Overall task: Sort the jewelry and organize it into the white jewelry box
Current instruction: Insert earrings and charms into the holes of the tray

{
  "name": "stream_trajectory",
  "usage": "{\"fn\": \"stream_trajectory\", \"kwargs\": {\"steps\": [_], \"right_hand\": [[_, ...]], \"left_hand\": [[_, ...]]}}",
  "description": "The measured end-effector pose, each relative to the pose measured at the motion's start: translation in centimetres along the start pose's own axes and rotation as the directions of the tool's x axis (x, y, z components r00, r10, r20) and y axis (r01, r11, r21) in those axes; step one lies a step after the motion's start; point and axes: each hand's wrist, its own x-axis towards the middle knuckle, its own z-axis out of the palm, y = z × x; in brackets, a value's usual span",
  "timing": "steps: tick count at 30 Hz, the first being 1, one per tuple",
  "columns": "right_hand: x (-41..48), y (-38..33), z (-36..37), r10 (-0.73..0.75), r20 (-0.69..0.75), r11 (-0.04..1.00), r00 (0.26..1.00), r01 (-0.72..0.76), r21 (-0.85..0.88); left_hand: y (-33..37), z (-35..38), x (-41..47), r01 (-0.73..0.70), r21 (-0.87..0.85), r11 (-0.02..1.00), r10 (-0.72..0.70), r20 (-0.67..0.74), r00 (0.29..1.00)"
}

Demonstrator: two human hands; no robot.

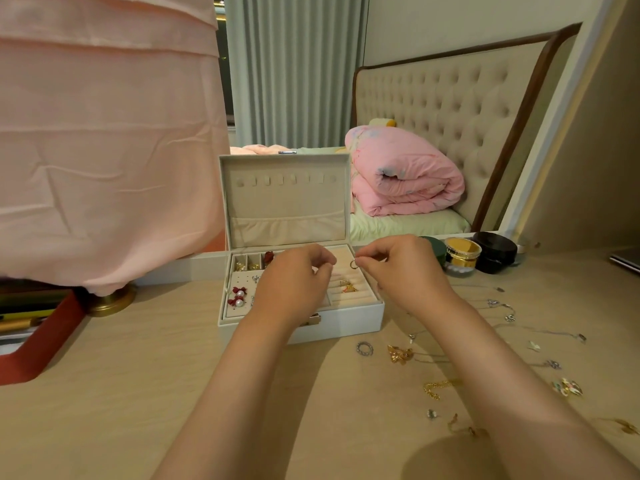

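Note:
The white jewelry box [346,323] stands open on the desk, lid upright. Inside lie red bow earrings [237,296], small gold pieces [246,266] in the back compartments and rings [347,286] in the ring rolls. My right hand [401,268] hovers over the box's right side and pinches a small silver ring [353,264] between thumb and forefinger. My left hand [294,282] is over the middle of the box, fingers curled near the ring; whether it touches anything is hidden. Loose jewelry lies right of the box: a silver ring [364,348], a gold piece [399,353], a gold chain [437,388].
Silver necklaces [502,306] and small charms [567,388] are scattered across the desk's right part. Round jars, gold [462,255] and black [495,251], stand behind my right hand. A pink cloth [104,150] covers something at the left, above a brass base [110,301].

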Motion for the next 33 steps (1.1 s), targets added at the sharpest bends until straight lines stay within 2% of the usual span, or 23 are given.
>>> {"fn": "stream_trajectory", "kwargs": {"steps": [5,11,16,20,25,30,33], "right_hand": [[1.3,-0.4,1.2,-0.088,0.124,0.945,0.988,0.122,-0.303],[1.9,-0.4,1.9,-0.173,0.244,0.861,0.954,0.266,-0.432],[2.3,-0.2,1.7,-0.125,0.347,0.883,0.930,0.264,-0.389],[2.1,0.1,1.2,-0.109,0.301,0.922,0.947,0.209,-0.325],[1.8,0.4,1.2,-0.105,0.374,0.916,0.922,0.236,-0.324],[0.6,0.0,-1.6,-0.127,0.229,0.947,0.965,0.187,-0.261],[-1.3,-1.0,-3.7,-0.041,0.359,0.951,0.933,0.147,-0.273]], "left_hand": [[-1.5,0.6,0.6,-0.178,0.280,0.943,0.177,0.031,0.984],[-2.2,1.0,0.9,-0.208,0.353,0.912,0.192,0.082,0.978],[-1.9,1.2,0.8,-0.232,0.357,0.905,0.210,0.099,0.973],[-1.8,1.3,0.6,-0.247,0.352,0.903,0.219,0.117,0.969],[-1.7,1.5,0.5,-0.244,0.363,0.899,0.203,0.147,0.968],[-1.0,1.2,0.2,-0.261,0.348,0.901,0.249,0.079,0.965],[0.0,0.8,-0.2,-0.301,0.313,0.901,0.309,0.024,0.951]]}}
